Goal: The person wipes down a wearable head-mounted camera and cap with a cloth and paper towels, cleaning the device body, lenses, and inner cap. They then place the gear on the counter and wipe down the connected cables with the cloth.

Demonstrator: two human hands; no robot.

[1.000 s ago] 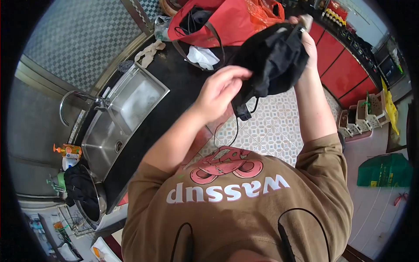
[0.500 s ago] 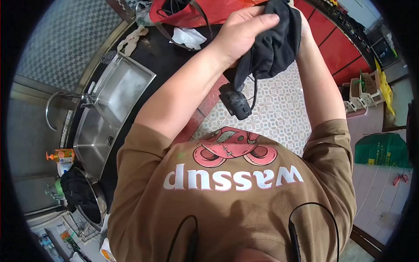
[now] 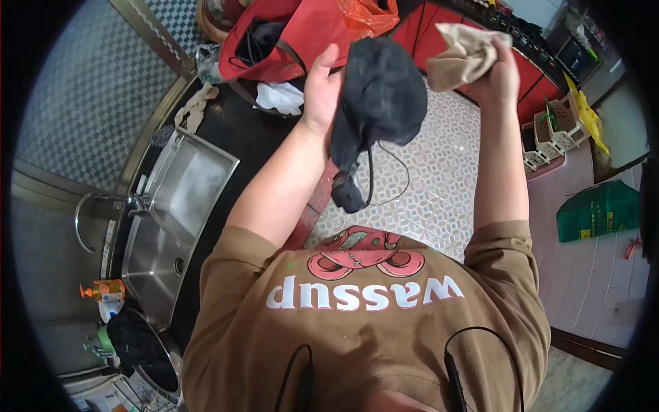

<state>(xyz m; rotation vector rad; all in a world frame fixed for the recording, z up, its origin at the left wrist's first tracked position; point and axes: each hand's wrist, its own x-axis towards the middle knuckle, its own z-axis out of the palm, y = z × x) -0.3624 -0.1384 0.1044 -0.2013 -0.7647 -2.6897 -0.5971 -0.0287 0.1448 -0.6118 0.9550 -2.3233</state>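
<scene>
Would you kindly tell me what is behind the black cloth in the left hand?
Patterned floor shows past the black cloth; most fingers of the left hand are hidden behind it.

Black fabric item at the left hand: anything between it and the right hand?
Yes: the beige cloth held in the right hand juts out toward the black fabric item. Nothing else visible is in between; I can't tell whether cloth and item touch.
</scene>
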